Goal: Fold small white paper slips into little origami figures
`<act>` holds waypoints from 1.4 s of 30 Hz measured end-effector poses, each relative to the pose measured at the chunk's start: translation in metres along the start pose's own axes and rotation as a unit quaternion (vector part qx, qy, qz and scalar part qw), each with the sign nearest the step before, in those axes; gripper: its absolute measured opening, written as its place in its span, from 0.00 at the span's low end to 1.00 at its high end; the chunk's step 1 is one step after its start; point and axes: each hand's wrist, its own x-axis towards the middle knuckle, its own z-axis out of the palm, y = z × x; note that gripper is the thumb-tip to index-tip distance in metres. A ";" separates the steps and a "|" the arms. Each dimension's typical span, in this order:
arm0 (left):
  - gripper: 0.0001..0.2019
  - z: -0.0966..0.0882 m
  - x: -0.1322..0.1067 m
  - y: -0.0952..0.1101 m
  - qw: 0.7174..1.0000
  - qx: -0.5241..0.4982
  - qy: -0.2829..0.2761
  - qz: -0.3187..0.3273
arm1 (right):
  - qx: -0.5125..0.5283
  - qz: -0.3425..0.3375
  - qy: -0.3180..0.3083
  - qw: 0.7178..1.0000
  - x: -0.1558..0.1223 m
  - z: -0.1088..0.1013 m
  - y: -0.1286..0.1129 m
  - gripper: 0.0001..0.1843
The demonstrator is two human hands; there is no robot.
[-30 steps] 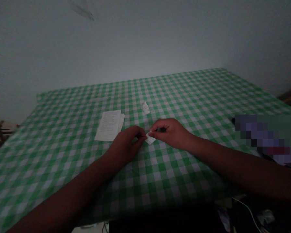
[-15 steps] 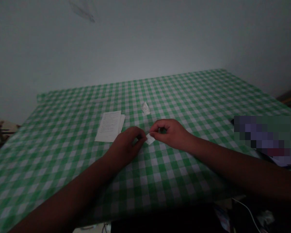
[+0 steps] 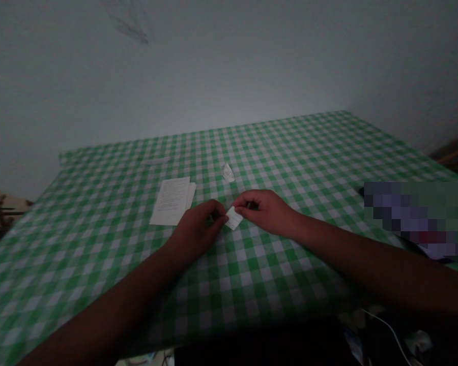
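A small white slip of paper [image 3: 233, 218] is pinched between both my hands, low over the green checked tablecloth [image 3: 99, 264]. My left hand [image 3: 198, 229] grips its left edge with curled fingers. My right hand [image 3: 265, 210] holds its right edge between thumb and fingers. A little beyond them lies a small crumpled white scrap [image 3: 228, 173]. To the left of it a stack of printed white sheets [image 3: 172, 200] rests flat on the cloth.
A blurred dark object [image 3: 416, 218] sits at the table's right edge. A plain white wall rises behind the table. A white cable [image 3: 389, 330] hangs below the front edge at the right. Dim clutter shows at far left.
The small slip now shows more between my fingertips, turned slightly flatter. Both hands stay in nearly the same spot; the view shifted a little downward.
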 end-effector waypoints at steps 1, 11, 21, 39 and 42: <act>0.04 0.001 0.000 -0.002 1.000 0.002 -0.007 -0.002 | -0.021 -0.013 0.001 1.000 0.000 0.000 0.000 0.06; 0.10 0.012 -0.001 -0.014 0.995 0.092 -0.014 0.022 | -0.182 -0.120 -0.034 0.975 0.002 -0.004 0.006 0.07; 0.10 0.011 -0.002 -0.015 0.987 0.134 -0.006 0.085 | -0.230 -0.140 -0.079 0.960 0.002 -0.002 0.011 0.05; 0.12 0.006 -0.007 -0.016 0.979 0.146 -0.071 0.120 | -0.331 -0.108 -0.088 0.933 -0.006 0.000 0.000 0.11; 0.12 0.007 -0.006 -0.017 0.982 0.141 -0.062 0.111 | -0.334 -0.108 -0.089 0.932 -0.007 0.001 -0.001 0.14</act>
